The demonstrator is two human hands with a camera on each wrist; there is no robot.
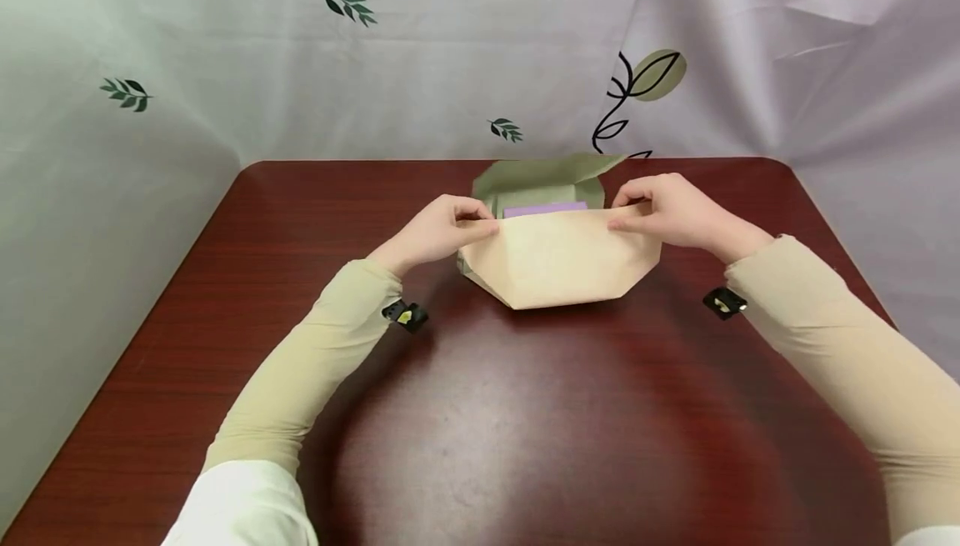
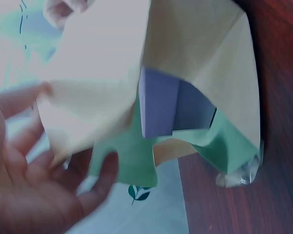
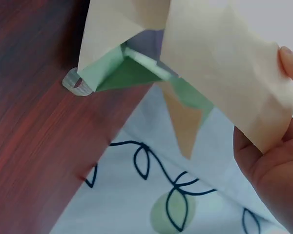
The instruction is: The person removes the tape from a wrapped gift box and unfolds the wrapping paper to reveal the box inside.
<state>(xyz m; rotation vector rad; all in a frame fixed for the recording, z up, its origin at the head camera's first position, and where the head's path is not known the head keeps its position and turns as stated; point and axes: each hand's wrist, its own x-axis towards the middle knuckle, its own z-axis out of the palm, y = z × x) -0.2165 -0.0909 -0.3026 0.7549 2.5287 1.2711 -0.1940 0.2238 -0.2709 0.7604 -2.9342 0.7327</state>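
Observation:
A sheet of wrapping paper, cream on one face and green on the other, stands partly folded around a purple box. My left hand pinches the near flap's upper edge at its left end between thumb and fingers. At the right end of that same edge, my right hand grips the paper the same way. Behind the box rises the far flap, green side showing. Two faces of the purple box show through the open side in the left wrist view. Clear tape sits at a folded lower corner.
The dark red-brown wooden table reaches toward me under both arms. Pale cloth with leaf prints hangs behind the table and along its sides. A small dark device is strapped at the left wrist, another at the right.

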